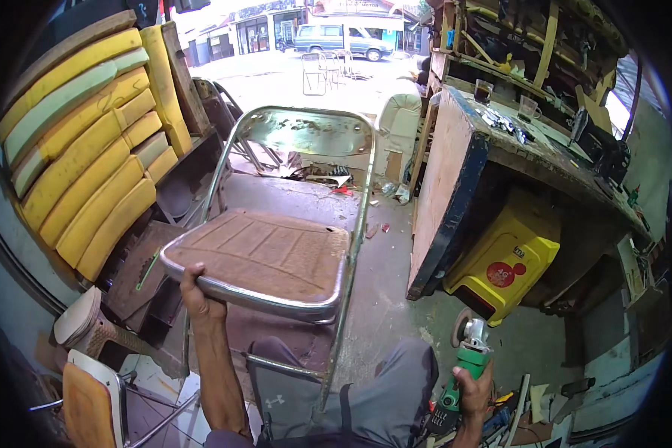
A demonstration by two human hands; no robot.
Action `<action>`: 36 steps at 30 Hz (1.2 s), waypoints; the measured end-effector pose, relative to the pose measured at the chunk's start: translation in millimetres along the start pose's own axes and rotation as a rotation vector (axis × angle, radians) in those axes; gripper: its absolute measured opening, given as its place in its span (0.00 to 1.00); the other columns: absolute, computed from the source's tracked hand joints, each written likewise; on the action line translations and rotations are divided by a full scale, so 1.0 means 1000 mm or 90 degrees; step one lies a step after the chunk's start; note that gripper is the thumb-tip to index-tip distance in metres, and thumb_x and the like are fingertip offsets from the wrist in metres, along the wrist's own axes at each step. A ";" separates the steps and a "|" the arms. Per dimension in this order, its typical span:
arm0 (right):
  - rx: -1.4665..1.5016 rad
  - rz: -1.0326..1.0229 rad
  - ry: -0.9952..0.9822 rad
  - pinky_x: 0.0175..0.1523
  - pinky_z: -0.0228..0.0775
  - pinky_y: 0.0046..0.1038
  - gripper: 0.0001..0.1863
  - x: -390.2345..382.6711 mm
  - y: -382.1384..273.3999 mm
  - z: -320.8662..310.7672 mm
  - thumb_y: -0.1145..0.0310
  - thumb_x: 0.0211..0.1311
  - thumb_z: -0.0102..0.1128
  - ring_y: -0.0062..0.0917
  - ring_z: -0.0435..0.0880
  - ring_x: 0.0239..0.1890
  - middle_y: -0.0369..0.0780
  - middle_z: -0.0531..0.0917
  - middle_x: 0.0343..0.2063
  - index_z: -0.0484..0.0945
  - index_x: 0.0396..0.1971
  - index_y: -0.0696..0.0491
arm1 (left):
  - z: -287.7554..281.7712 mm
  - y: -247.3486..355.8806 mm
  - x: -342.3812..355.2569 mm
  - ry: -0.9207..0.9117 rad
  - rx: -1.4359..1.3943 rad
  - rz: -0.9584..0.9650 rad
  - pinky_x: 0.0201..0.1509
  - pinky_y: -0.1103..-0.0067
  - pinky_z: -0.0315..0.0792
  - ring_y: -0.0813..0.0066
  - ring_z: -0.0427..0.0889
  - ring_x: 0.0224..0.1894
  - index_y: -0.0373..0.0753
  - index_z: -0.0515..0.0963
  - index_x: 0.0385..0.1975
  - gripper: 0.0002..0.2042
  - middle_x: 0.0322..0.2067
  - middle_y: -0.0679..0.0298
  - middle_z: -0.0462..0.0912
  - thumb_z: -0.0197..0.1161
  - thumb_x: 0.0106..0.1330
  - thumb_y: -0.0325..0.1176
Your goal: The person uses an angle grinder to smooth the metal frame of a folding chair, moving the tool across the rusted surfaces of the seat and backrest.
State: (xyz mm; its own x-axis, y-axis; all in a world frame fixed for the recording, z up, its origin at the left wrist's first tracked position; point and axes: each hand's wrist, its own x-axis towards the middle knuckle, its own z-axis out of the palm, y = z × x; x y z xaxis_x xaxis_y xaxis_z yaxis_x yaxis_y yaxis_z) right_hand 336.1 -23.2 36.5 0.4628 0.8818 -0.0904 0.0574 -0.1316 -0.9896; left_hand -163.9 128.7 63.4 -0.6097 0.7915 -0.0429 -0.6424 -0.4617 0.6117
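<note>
A metal folding chair (272,257) stands in front of my knees, with a bare, rust-brown seat and a chromed rim. Its shiny backrest (306,133) faces me on the far side. My left hand (200,297) grips the near left edge of the seat, thumb on top and fingers hidden underneath. At my right side, my right hand (474,388) is wrapped round a green angle grinder (467,366). The grinder's disc (461,328) points up and away from me, apart from the chair.
Yellow foam pads (101,179) are stacked at left. A padded chair part (89,396) lies lower left. A wooden workbench (455,187) stands at right, with a yellow plastic container (504,261) beneath. Tools and scraps (523,411) litter the lower right. A van (343,41) is outside.
</note>
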 end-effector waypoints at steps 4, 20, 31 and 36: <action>-0.010 0.011 0.033 0.40 0.74 0.26 0.35 0.004 0.023 -0.020 0.66 0.50 0.69 0.23 0.79 0.33 0.38 0.78 0.37 0.67 0.60 0.57 | -0.064 0.026 -0.004 0.027 -0.040 0.026 0.63 0.64 0.78 0.59 0.83 0.53 0.32 0.72 0.58 0.25 0.50 0.56 0.82 0.63 0.59 0.30; -0.064 -0.009 0.086 0.42 0.74 0.29 0.35 -0.005 0.010 -0.032 0.66 0.50 0.69 0.25 0.78 0.34 0.38 0.77 0.39 0.67 0.60 0.56 | 0.023 -0.060 -0.036 0.120 -0.103 0.019 0.53 0.71 0.74 0.72 0.80 0.43 0.41 0.77 0.32 0.06 0.34 0.67 0.79 0.66 0.57 0.29; -0.103 0.025 0.112 0.33 0.73 0.29 0.36 0.005 -0.004 -0.031 0.65 0.48 0.68 0.24 0.77 0.28 0.40 0.77 0.36 0.67 0.60 0.56 | -0.088 -0.122 0.050 -0.084 -0.095 -0.130 0.62 0.62 0.78 0.55 0.85 0.51 0.28 0.74 0.54 0.22 0.50 0.51 0.84 0.63 0.59 0.29; -0.144 -0.030 0.071 0.35 0.75 0.31 0.38 0.015 0.019 -0.031 0.63 0.46 0.70 0.25 0.80 0.30 0.40 0.79 0.35 0.68 0.60 0.57 | -0.106 -0.082 0.081 0.062 0.083 -0.084 0.63 0.62 0.77 0.53 0.84 0.53 0.27 0.73 0.60 0.24 0.52 0.51 0.83 0.64 0.71 0.38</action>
State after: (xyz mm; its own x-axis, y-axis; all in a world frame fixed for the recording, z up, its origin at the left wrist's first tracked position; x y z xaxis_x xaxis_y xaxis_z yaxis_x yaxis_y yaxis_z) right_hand 371.4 -25.9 20.1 0.5491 0.8355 -0.0195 0.2718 -0.2006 -0.9412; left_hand -209.9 187.7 -73.7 -0.5697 0.7966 -0.2019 -0.6581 -0.2951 0.6926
